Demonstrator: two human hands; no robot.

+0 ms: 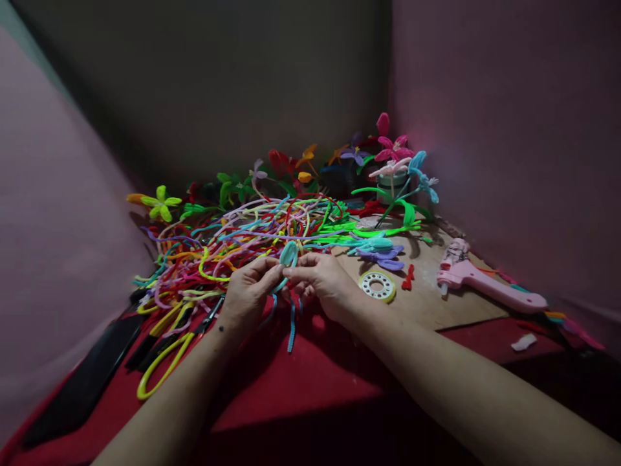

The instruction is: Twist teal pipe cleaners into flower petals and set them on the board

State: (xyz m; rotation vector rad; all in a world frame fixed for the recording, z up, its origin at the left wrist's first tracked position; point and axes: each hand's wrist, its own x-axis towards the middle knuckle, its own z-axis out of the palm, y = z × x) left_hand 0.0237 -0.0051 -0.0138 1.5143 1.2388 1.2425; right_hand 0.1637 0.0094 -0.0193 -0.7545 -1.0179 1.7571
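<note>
Both hands meet over the red cloth, just in front of the pile of pipe cleaners. Between them is a light-blue pipe cleaner [289,254], bent into a narrow looped petal shape that points up, with loose ends hanging below. My left hand [250,291] is closed, pinching the base of the loop with thumb and forefinger. My right hand [323,281] is closed too, its fingertips gripping the same pipe cleaner from the other side. Its other fingers curl underneath, partly hidden.
A tangle of coloured pipe cleaners [233,236] lies behind the hands. Yellow-handled scissors [167,366] and a black flat object [85,382] are at left. On the brown board [422,304] sit a tape roll [377,287] and a pink glue gun [490,278]. Pipe-cleaner flowers [394,149] stand behind.
</note>
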